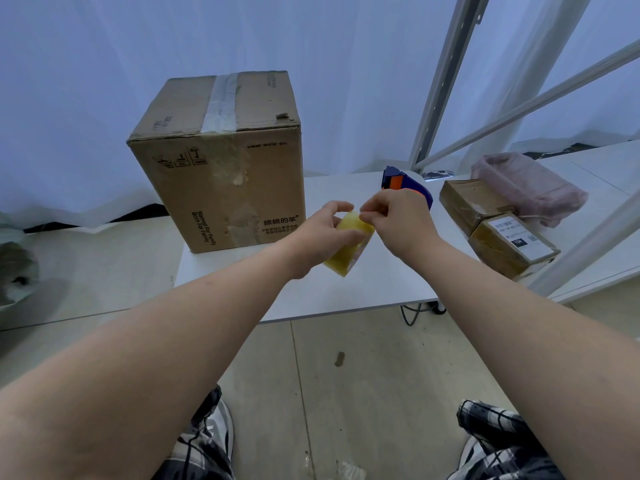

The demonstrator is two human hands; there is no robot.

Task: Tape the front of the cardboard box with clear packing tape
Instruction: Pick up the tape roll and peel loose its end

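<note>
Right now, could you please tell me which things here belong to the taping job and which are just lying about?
Job: box, tape roll, left hand, right hand.
Lying about: dispenser, plain parcel, labelled parcel, pink bag.

The cardboard box (221,188) stands tall at the table's (346,292) left end, its front face unblocked; bare tabletop lies open before it; just right, the left hand (325,233) and right hand (398,223) holding the tape roll (346,258) fill the gap; beyond, a blue dispenser (405,185), two small parcels (509,251) and slanted metal frame bars (446,81) crowd the right.
</note>
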